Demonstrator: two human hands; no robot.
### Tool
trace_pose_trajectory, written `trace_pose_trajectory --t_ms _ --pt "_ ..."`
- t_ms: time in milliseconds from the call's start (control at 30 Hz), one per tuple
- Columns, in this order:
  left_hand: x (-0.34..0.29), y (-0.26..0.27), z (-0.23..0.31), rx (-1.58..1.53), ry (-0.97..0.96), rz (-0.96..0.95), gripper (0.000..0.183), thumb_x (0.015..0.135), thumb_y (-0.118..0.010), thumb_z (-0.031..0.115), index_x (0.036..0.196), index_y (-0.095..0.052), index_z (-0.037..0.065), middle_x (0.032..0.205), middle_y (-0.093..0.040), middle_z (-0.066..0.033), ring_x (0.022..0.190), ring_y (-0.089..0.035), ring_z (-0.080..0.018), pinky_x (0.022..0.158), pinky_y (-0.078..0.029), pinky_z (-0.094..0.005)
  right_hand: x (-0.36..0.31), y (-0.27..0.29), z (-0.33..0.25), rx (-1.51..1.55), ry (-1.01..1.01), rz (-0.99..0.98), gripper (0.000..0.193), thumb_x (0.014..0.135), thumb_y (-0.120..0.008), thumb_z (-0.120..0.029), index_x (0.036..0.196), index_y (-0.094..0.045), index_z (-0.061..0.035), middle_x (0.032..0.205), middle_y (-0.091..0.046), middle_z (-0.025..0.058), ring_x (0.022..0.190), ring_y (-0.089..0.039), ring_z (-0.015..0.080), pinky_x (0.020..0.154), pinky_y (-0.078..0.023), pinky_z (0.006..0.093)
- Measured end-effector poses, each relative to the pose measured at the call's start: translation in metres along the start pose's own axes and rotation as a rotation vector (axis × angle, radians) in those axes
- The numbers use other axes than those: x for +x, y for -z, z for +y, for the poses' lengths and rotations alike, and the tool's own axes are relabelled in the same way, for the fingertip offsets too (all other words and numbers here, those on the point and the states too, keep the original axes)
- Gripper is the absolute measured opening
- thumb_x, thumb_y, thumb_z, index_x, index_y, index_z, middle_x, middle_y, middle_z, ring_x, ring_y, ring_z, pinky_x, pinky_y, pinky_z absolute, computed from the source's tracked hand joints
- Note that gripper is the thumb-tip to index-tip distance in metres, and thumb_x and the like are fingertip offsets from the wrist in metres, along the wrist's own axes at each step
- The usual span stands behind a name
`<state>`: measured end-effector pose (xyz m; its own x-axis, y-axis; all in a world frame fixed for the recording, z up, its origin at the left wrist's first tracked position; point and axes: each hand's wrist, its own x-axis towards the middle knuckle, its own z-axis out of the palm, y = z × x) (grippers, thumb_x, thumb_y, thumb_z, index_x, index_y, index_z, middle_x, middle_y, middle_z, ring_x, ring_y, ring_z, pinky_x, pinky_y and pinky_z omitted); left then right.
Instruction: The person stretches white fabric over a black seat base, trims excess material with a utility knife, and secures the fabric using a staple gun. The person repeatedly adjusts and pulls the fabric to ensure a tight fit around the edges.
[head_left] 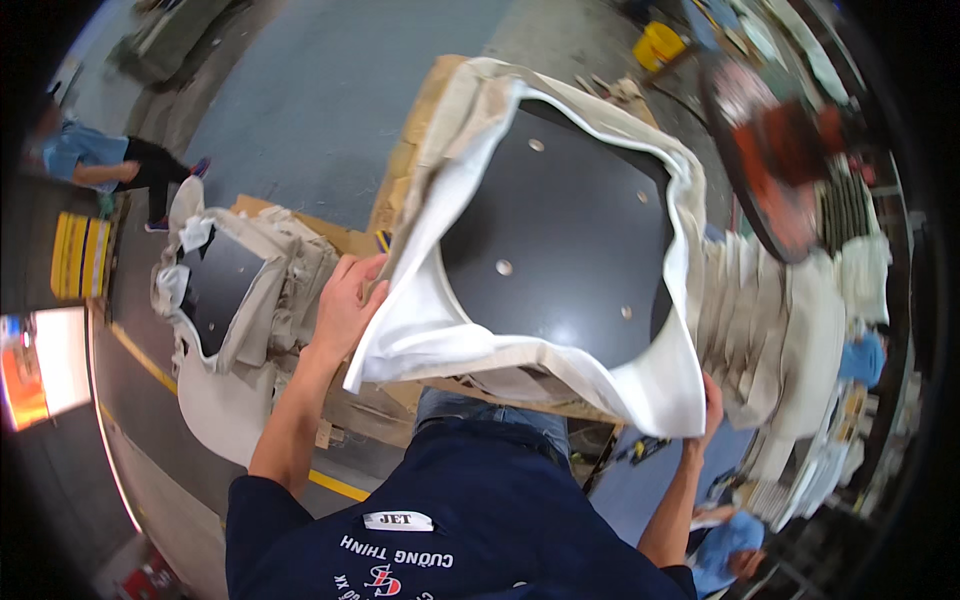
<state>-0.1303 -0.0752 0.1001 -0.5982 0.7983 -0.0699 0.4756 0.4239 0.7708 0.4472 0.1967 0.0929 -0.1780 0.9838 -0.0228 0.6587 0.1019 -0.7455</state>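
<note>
A seat pad in front of me has a black panel (570, 235) with several round metal inserts. A beige fabric cover (450, 125) with a white lining surrounds the panel, its loose edges standing up. On the cover's left side, my left hand (348, 300) grips the edge, thumb and fingers bent against it. My right hand (711, 405) is at the near right corner, closed at the edge of the white flap (655, 390), which hides most of its fingers.
A similar pad (225, 280) lies on a fabric stack to the left. Folded beige covers (745, 330) are piled at the right. A large red and black wheel-like machine part (770, 150) stands at upper right. People in light blue are at far left and lower right.
</note>
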Motion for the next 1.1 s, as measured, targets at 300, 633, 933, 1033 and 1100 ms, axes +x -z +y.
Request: trace_pose_trajectory --t_ms 300,633,933,1033,1100 --pt "-0.019 0.009 0.022 0.104 0.190 -0.127 0.041 0.105 -0.052 0.032 0.115 -0.069 -0.004 0.103 -0.070 -0.0226 0.093 -0.067 -0.0364 0.086 -0.051 -0.0404 -0.025 -0.017 0.006 0.685 -0.397 -0.413 0.051 0.112 -0.043 -0.039 0.143 -0.054 -0.0003 0.127 -0.068 0.0066 0.110 -0.067 0.0160 0.095 -0.055 0.0330" --pt "-0.031 0.029 0.042 0.475 0.035 -0.026 0.027 0.098 -0.062 0.022 0.110 -0.073 0.000 0.094 -0.071 -0.0157 0.082 -0.066 -0.0278 0.077 -0.052 -0.0379 -0.057 -0.011 0.016 0.958 -0.625 -0.268 0.037 0.107 -0.052 -0.018 0.137 -0.056 0.0032 0.118 -0.070 0.0087 0.103 -0.070 0.0172 0.084 -0.059 0.0318" --pt "0.001 0.035 0.011 0.093 0.317 -0.376 0.035 0.103 -0.056 0.026 0.110 -0.072 -0.004 0.090 -0.069 0.0000 0.081 -0.059 -0.0081 0.072 -0.049 -0.0266 -0.071 0.003 -0.009 0.777 -0.427 -0.437 0.032 0.103 -0.052 -0.008 0.132 -0.060 0.0035 0.108 -0.073 0.0130 0.084 -0.075 0.0200 0.070 -0.066 0.0392" --pt "0.012 0.036 0.020 0.149 0.260 -0.358 0.030 0.099 -0.062 0.024 0.104 -0.073 -0.003 0.089 -0.070 -0.0013 0.078 -0.059 -0.0088 0.072 -0.050 -0.0278 -0.072 0.004 -0.020 0.609 -0.471 -0.255 0.029 0.102 -0.055 -0.008 0.126 -0.065 0.0034 0.103 -0.074 0.0107 0.083 -0.073 0.0173 0.069 -0.063 0.0340" --pt "0.019 0.045 -0.009 0.166 0.251 -0.351 0.028 0.097 -0.065 0.024 0.103 -0.071 -0.003 0.092 -0.072 -0.0040 0.081 -0.060 -0.0107 0.075 -0.051 -0.0297 -0.066 0.000 0.006 0.551 -0.380 -0.103 0.030 0.103 -0.056 -0.015 0.126 -0.066 0.0034 0.103 -0.073 0.0091 0.088 -0.071 0.0166 0.075 -0.059 0.0318"
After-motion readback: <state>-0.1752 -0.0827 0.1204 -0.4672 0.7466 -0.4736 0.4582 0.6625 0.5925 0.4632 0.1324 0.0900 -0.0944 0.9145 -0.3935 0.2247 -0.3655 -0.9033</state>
